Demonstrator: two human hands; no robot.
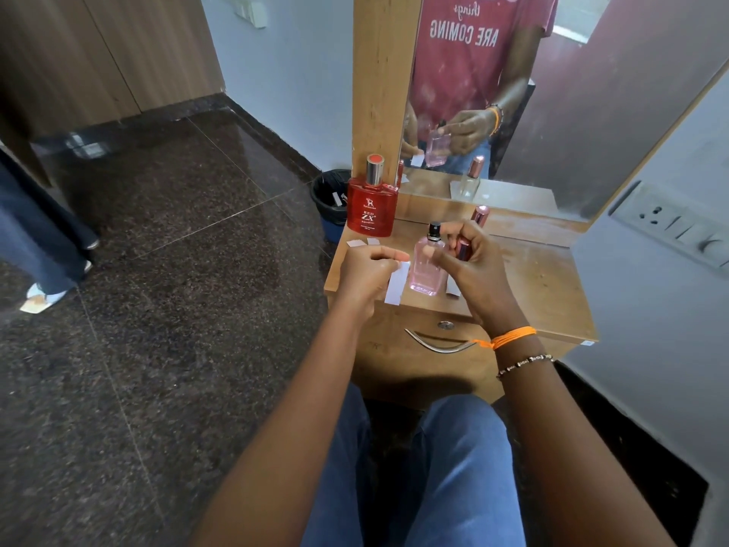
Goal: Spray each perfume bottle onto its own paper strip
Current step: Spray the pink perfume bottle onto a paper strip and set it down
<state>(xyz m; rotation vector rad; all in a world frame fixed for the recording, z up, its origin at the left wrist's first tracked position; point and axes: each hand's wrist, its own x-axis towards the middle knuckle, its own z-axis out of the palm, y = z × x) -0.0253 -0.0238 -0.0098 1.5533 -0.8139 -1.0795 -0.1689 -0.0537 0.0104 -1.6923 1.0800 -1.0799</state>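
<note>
Above a wooden dresser top (544,282): left hand (365,272) pinching a white paper strip (397,284), right hand (471,266) gripping an uncapped pink perfume bottle (427,270) and its rose-gold cap (463,249); red bottle (372,203) standing behind.

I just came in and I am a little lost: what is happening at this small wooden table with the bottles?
A person is testing perfumes on paper strips. The left hand pinches a white paper strip beside the clear pink glass perfume bottle, which the right hand holds, uncapped, with its black nozzle exposed. That hand also has a rose-gold cap in its grip. A red perfume bottle stands capped at the back of the wooden table.
</note>
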